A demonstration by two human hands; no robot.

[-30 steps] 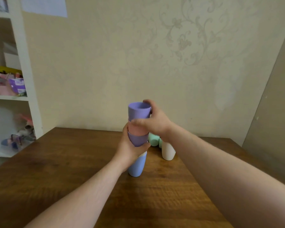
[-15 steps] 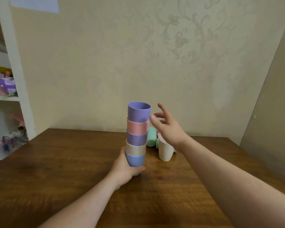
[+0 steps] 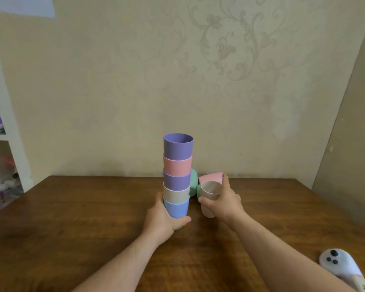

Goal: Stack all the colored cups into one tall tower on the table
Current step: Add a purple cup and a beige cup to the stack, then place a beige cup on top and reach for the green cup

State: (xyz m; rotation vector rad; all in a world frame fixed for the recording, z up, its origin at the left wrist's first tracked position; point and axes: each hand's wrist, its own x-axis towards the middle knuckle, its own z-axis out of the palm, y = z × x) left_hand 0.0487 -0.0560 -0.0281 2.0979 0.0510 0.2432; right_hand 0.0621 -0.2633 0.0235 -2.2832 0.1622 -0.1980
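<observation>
A tower of nested cups [image 3: 177,175] stands upright on the wooden table [image 3: 72,218]: blue at the bottom, then cream, purple, pink and purple on top. My left hand [image 3: 163,220] is wrapped around the blue bottom cup [image 3: 176,208]. Just to the right, my right hand [image 3: 224,202] grips an upright cream cup [image 3: 210,191] standing on the table. Behind it lie a pink cup [image 3: 211,177] and a green cup [image 3: 193,183], partly hidden by the tower.
A white shelf unit [image 3: 2,123] with toys stands at the left beside the table. The papered wall runs right behind the cups. A white slipper with dark dots [image 3: 338,265] shows at the lower right, below the table's edge.
My right hand left the top of the tower, dropped to the right and closed on the cream cup. My left hand slid down from the tower's middle to the blue bottom cup.
</observation>
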